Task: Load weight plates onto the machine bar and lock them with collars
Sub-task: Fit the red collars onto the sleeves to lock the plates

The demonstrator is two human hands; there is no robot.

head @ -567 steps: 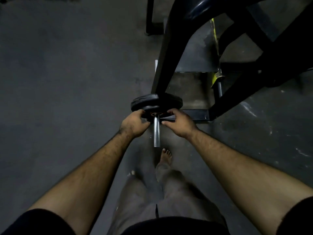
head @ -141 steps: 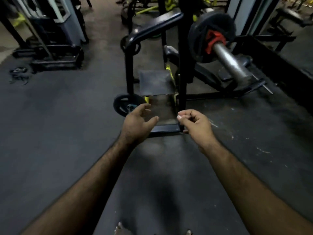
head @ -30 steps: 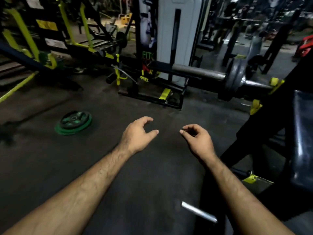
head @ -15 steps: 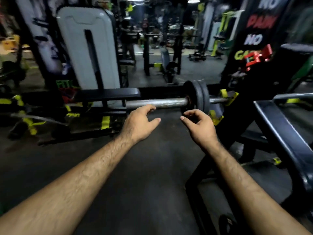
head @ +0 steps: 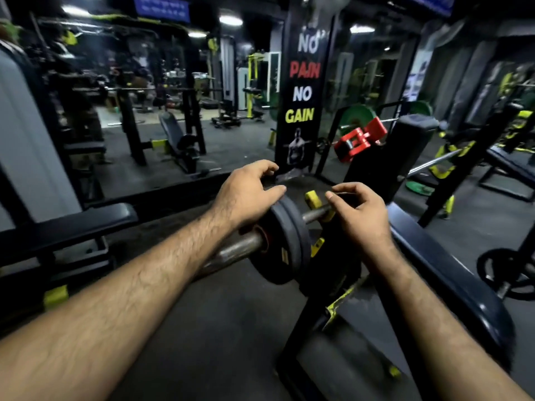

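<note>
Two dark weight plates sit side by side on a steel bar that runs from lower left toward a black and yellow rack. My left hand hovers over the plates' top edge with fingers spread and empty. My right hand is just right of the plates, above the thin part of the bar, fingers curled and apart, holding nothing. A red collar lies on top of a black pad behind my right hand, out of reach of both hands.
A black padded bench runs along the right. A flat black bench stands at left. A black pillar with "NO PAIN NO GAIN" is straight ahead. Green plates hang behind it. A plate leans at far right.
My view has swung right and moved in on the loaded bar. Both hands now hover over the plates, which were farther off before. The red collar has come into fuller view.
</note>
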